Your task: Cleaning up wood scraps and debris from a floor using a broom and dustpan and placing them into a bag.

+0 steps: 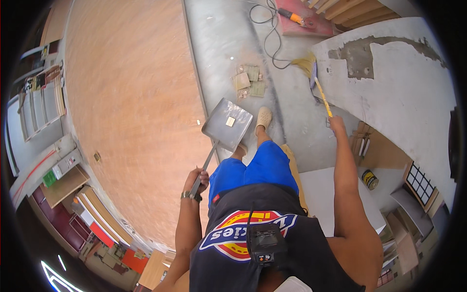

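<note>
My left hand (196,181) is closed round the handle of a grey metal dustpan (221,130). A small pale block (230,121) lies in the pan, whose left side overlaps the edge of a large wooden panel. Out to the right, my right hand (335,124) grips the yellow handle of a broom (322,93). The broom's straw bristles (304,63) are by the floor, beside a white curved piece. Between pan and broom, a small heap of wood scraps (250,81) lies on the grey floor, touched by neither tool.
The broad wooden panel (131,97) fills the left side. A black cord (275,39) winds over the floor near an orange power tool (291,16) on a red board. At right stands a white curved surface (389,87) with a grey patch; a can (369,179) sits lower right.
</note>
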### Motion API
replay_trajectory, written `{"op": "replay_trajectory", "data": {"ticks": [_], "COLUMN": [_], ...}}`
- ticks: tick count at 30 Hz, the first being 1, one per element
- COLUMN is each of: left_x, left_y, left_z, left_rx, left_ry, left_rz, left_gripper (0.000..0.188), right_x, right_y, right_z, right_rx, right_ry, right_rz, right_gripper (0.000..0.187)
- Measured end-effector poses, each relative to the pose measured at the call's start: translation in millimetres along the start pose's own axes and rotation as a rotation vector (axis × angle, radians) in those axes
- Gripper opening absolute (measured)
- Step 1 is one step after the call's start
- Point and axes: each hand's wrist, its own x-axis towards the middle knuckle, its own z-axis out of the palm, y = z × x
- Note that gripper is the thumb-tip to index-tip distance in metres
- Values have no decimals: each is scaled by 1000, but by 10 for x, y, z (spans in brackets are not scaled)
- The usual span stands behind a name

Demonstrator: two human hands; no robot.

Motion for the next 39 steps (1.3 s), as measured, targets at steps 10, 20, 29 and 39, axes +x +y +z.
{"op": "replay_trajectory", "data": {"ticks": [10, 20, 29, 39], "left_x": [788, 1362, 1493, 1507], "left_y": [481, 947, 1165, 1032], "left_z": [435, 1875, 2026, 1638], "left_rx": [-103, -129, 133, 199], "left_ry": [104, 173, 233, 235], "left_rz": [-15, 132, 131, 46], "left_gripper": [12, 16, 14, 17], "right_x": [-445, -1707, -2021, -209], "right_y": [-371, -910, -1651, -3288], "right_z": [-642, -816, -1193, -811], "right_rx": [217, 49, 197, -203], "right_ry": [-70, -133, -385, 9], "right_rz": [181, 99, 149, -209], "right_gripper": [28, 29, 28, 43]}}
